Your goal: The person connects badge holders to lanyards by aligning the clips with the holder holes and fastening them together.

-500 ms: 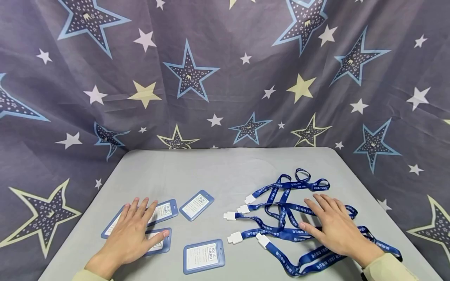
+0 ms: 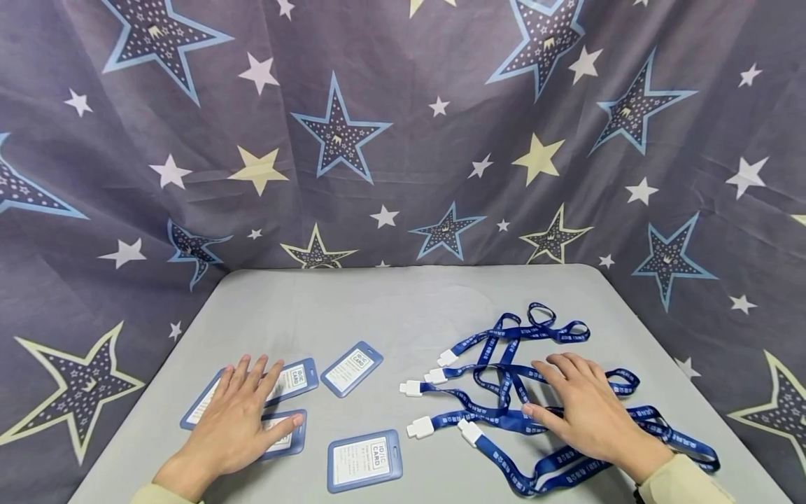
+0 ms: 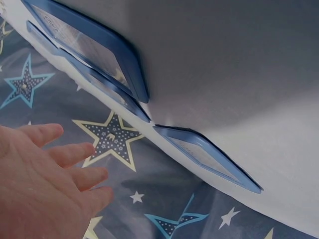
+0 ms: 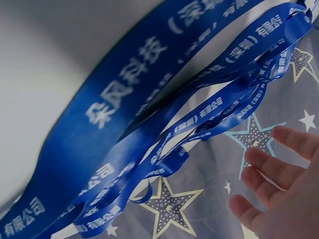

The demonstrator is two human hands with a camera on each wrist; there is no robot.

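Observation:
My left hand (image 2: 236, 416), fingers straight and spread, is over several blue ID card holders at the left, hiding part of them. One holder (image 2: 306, 374) shows past its fingertips and another (image 2: 296, 442) beside its thumb. In the left wrist view the fingers (image 3: 75, 154) show apart from the holders, with nothing in them. On the other side my right hand (image 2: 588, 406), also spread, is above a loose pile of blue lanyards (image 2: 516, 420) with white plastic clips (image 2: 420, 427). The right wrist view shows the lanyard straps (image 4: 114, 119) beside its empty fingers (image 4: 269, 164).
Two more card holders lie apart near the middle, an angled one (image 2: 352, 369) farther back and one (image 2: 364, 460) nearer the front. All of it is on a light grey table (image 2: 390, 301). Behind hangs a dark curtain (image 2: 403, 175) printed with stars.
My right hand has shifted slightly to the left over the lanyards. The left hand, the card holders and the lanyards stay where they were.

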